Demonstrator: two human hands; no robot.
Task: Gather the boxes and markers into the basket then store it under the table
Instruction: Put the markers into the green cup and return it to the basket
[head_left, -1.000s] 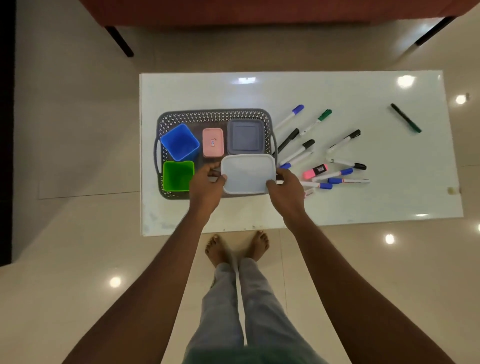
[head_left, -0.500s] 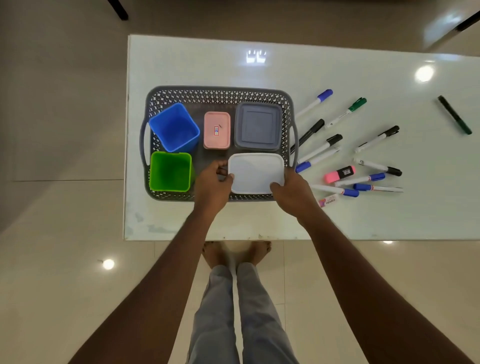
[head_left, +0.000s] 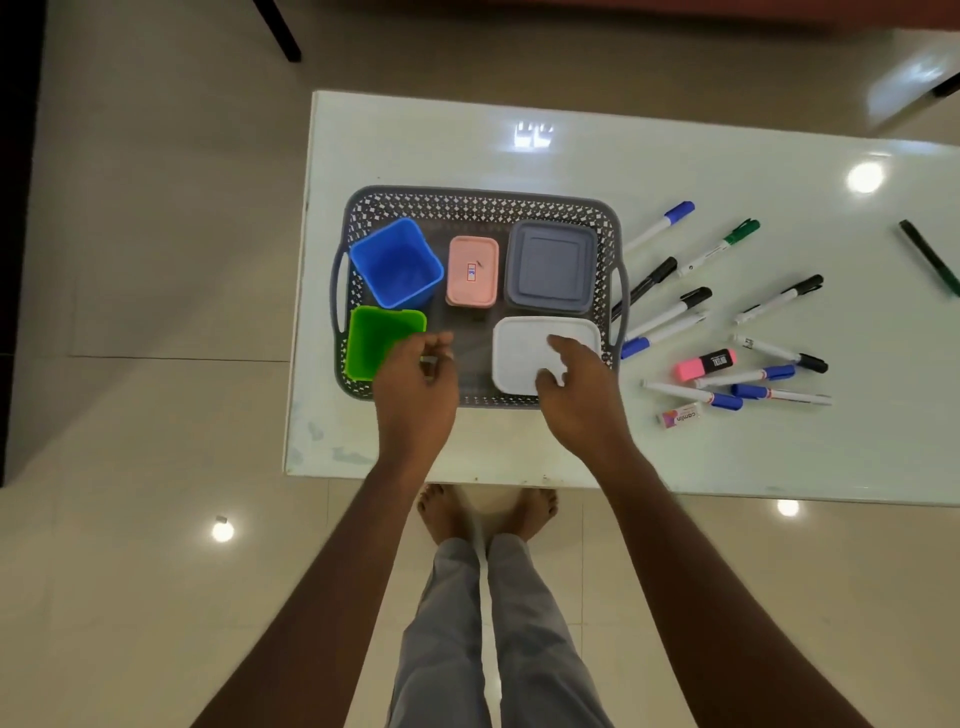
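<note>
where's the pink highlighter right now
In the head view, the pink highlighter lies on the table, right of the basket, among the scattered markers.

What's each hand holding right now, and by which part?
Nothing. Left hand and right hand are open above the basket; the white box lies in it, no grip.

I see the basket on the desk holding five boxes; markers lie scattered to its right, one marker well apart.
</note>
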